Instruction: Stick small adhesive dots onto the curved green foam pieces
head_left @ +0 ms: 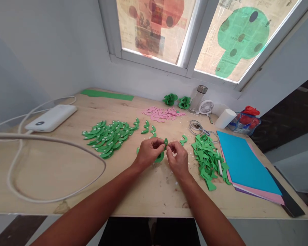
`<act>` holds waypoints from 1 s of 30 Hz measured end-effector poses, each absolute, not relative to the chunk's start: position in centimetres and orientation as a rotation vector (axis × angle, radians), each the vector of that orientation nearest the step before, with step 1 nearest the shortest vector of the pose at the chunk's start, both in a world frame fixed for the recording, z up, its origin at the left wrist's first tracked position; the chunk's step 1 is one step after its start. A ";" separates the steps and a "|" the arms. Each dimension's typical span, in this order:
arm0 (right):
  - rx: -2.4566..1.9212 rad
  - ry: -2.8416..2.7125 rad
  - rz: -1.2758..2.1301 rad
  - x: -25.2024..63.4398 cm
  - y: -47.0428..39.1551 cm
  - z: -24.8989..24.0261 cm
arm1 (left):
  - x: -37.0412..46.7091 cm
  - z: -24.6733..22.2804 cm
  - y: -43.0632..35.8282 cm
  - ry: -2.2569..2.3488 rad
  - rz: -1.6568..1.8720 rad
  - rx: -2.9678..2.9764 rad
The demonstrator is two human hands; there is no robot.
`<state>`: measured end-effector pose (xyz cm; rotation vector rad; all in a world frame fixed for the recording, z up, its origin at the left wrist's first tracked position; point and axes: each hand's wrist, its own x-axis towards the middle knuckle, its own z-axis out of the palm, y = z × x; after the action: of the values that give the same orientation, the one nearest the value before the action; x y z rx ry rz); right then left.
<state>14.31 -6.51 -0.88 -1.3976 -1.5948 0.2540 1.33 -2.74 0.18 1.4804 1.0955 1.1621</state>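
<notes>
Near the middle of the table, my left hand [151, 150] pinches a small green foam piece [165, 141] between thumb and fingers. Close on its right, my right hand [178, 158] has thumb and fingertips pressed together at the lower edge of that piece. Another curved green piece [159, 157] shows between and just below the hands, partly hidden. Wavy green strips [153, 130] lie just beyond my left hand, and one more wavy strip [183, 139] lies beyond my right hand. A heap of green pieces with white tabs [110, 136] spreads to the left.
Green scraps [206, 157] with a white pen and blue sheets [246, 160] lie right. Pink pieces [163, 113], two green foam balls [170, 99], a bottle [196, 99] and a fan [206, 107] stand behind. A power bank [51, 118] and looping cable [59, 200] occupy the left.
</notes>
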 end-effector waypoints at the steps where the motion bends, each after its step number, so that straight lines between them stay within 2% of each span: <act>1: -1.407 -1.610 0.245 14.3 -6.5 -1.0 | 1.3 0.1 -2.8 1.109 1.163 1.541; 15: -1.479 -1.586 0.263 14.5 -6.4 -1.3 | 1.2 0.7 -3.3 1.175 1.108 2.040; 30: -1.500 -1.596 0.251 14.6 -6.3 -1.3 | 1.3 -0.3 -2.9 1.108 1.132 1.861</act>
<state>14.56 -6.32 -1.35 -1.5003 -1.5956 0.2507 1.33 -2.92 -0.33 1.8613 1.1077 1.1317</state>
